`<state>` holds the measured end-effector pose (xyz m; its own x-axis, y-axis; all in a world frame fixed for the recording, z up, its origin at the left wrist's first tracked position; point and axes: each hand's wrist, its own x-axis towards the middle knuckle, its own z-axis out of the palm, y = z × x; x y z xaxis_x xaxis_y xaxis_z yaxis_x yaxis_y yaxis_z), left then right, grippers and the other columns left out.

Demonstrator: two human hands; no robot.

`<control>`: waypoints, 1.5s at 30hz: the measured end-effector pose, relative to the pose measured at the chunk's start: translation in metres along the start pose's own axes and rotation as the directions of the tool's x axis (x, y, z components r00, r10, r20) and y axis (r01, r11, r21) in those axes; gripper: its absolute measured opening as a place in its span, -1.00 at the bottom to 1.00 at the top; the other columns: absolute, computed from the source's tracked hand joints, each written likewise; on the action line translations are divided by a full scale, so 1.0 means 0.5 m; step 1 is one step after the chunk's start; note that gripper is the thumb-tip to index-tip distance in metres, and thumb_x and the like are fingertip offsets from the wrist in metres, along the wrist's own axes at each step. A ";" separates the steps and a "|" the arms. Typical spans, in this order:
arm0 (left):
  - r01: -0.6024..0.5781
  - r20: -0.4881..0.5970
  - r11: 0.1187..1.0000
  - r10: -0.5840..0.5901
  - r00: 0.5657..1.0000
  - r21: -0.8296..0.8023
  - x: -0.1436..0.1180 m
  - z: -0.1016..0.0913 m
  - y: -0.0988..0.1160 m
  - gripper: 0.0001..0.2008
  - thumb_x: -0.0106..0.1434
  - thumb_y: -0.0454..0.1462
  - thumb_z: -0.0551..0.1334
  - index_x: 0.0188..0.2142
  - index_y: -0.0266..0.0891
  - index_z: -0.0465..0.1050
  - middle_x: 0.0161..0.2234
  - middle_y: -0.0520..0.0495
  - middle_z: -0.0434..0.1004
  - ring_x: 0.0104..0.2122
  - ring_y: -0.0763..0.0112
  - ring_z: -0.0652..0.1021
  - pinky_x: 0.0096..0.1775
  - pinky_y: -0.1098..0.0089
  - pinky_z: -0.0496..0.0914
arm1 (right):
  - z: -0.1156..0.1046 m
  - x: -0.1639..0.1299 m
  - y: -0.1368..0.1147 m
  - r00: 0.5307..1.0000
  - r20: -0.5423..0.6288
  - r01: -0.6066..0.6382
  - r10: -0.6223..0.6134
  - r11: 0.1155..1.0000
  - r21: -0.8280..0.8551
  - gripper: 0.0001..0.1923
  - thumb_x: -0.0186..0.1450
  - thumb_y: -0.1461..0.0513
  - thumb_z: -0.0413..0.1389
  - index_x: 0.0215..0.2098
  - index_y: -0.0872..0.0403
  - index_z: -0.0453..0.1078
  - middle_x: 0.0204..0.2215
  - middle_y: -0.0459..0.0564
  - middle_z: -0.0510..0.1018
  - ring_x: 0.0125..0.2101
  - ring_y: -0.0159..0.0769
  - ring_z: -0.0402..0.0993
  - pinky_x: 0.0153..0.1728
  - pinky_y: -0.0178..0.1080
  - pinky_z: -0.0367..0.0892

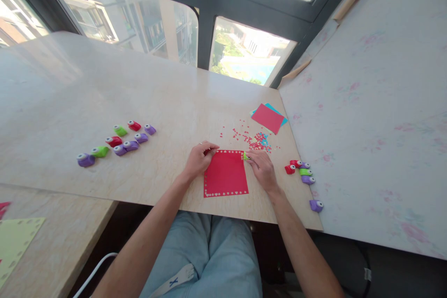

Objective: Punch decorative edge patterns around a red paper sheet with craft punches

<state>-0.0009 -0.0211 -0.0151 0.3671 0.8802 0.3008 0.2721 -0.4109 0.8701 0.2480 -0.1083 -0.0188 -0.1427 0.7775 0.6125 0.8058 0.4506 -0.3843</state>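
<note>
A red paper sheet (225,173) with heart-shaped holes punched along its edges lies flat on the counter (104,102), near the front edge. The left hand (199,158) rests on the sheet's top left corner, fingers curled; whether its grip pinches the paper cannot be told. The right hand (261,167) closes its grip on a small green punch (246,156) at the top right corner. Red and blue punched bits (256,140) lie scattered just beyond.
</note>
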 end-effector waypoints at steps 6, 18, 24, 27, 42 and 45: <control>0.000 -0.004 1.000 0.000 1.000 -0.003 0.001 0.001 -0.003 -0.82 0.24 -0.38 0.16 -0.29 -0.22 0.55 -0.35 -0.07 0.58 -0.35 0.38 0.52 -0.26 0.37 0.38 | 0.002 -0.002 -0.001 1.000 0.016 -0.014 0.014 1.000 0.015 -0.77 0.37 0.32 0.08 -0.04 0.02 0.47 -0.13 0.09 0.59 -0.07 -0.15 0.50 -0.01 0.00 0.40; 0.050 -0.013 0.999 -0.050 0.999 -0.018 0.002 -0.003 0.006 -0.83 0.24 -0.30 0.16 -0.29 -0.21 0.56 -0.35 -0.07 0.59 -0.37 0.38 0.51 -0.26 0.36 0.39 | 0.002 0.001 -0.005 1.000 0.030 -0.005 0.006 1.000 -0.022 -0.72 0.39 0.28 0.07 0.04 0.01 0.45 -0.10 0.10 0.59 -0.06 -0.14 0.49 0.00 0.00 0.41; 0.079 -0.019 0.996 -0.080 0.997 -0.035 0.002 -0.005 0.008 -0.82 0.24 -0.27 0.17 -0.29 -0.21 0.56 -0.34 -0.08 0.61 -0.37 0.37 0.52 -0.27 0.36 0.41 | 0.002 0.001 -0.006 0.998 0.052 -0.022 0.023 1.000 -0.017 -0.71 0.39 0.29 0.06 0.06 0.00 0.45 -0.08 0.10 0.58 -0.05 -0.14 0.49 0.00 0.00 0.40; 0.079 -0.021 0.996 -0.080 0.997 -0.029 0.003 -0.004 0.008 -0.82 0.24 -0.27 0.17 -0.29 -0.21 0.56 -0.34 -0.08 0.61 -0.37 0.37 0.52 -0.27 0.36 0.41 | 0.002 0.002 -0.007 0.998 0.057 -0.027 0.028 1.000 -0.007 -0.71 0.40 0.29 0.06 0.05 0.00 0.45 -0.08 0.09 0.59 -0.05 -0.15 0.49 0.00 0.00 0.41; 0.095 -0.094 0.995 -0.094 0.991 0.008 0.006 0.001 0.005 -0.83 0.23 -0.32 0.18 -0.28 -0.23 0.56 -0.33 -0.09 0.61 -0.35 0.36 0.54 -0.25 0.33 0.43 | 0.003 -0.001 -0.008 0.999 0.040 -0.018 0.017 0.999 0.027 -0.70 0.39 0.30 0.08 0.06 -0.02 0.45 -0.08 0.07 0.59 -0.06 -0.17 0.50 0.00 -0.01 0.41; 0.107 -0.103 0.994 -0.105 0.989 0.013 0.007 0.002 0.007 -0.83 0.23 -0.31 0.18 -0.28 -0.23 0.56 -0.33 -0.10 0.61 -0.35 0.35 0.54 -0.25 0.33 0.44 | 0.003 -0.001 -0.011 0.999 0.042 -0.015 0.014 0.999 0.030 -0.69 0.39 0.29 0.08 0.07 -0.03 0.45 -0.08 0.08 0.59 -0.06 -0.16 0.50 -0.02 -0.01 0.42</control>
<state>0.0021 -0.0195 -0.0113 0.2435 0.9381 0.2464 0.3216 -0.3178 0.8920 0.2425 -0.1104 -0.0179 -0.1556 0.8017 0.5771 0.7905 0.4514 -0.4139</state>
